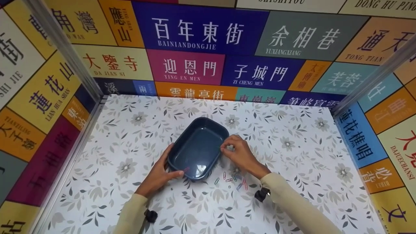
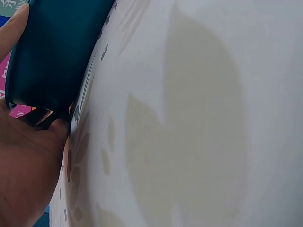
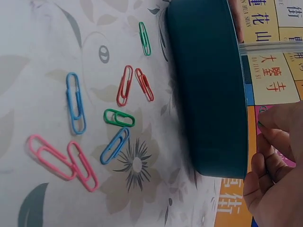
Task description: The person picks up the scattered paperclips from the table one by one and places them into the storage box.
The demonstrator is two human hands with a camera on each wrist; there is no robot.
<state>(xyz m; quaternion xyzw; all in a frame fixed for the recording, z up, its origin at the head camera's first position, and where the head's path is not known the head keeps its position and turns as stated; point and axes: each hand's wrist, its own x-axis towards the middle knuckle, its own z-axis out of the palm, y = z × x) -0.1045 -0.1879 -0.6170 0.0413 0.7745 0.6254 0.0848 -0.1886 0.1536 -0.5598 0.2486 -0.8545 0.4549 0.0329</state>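
Observation:
A dark blue rectangular dish (image 1: 197,146) with rounded corners stands on the table, with a pink paper clip (image 1: 186,169) inside near its front end. My left hand (image 1: 159,175) grips the dish's left front corner, thumb at the front rim and fingers along the side. Just over the right rim, my right hand (image 1: 239,152) pinches a small green paper clip (image 3: 262,111) between thumb and index finger. Right of the dish lie several loose paper clips: a green one (image 3: 145,39), two red, two pink, and blue ones such as this blue clip (image 3: 75,103).
A white cloth with a grey leaf and flower print (image 1: 130,198) covers the table. Colourful panels with Chinese lettering (image 1: 198,29) stand along the back and both sides. Metal posts (image 1: 73,61) mark the back corners.

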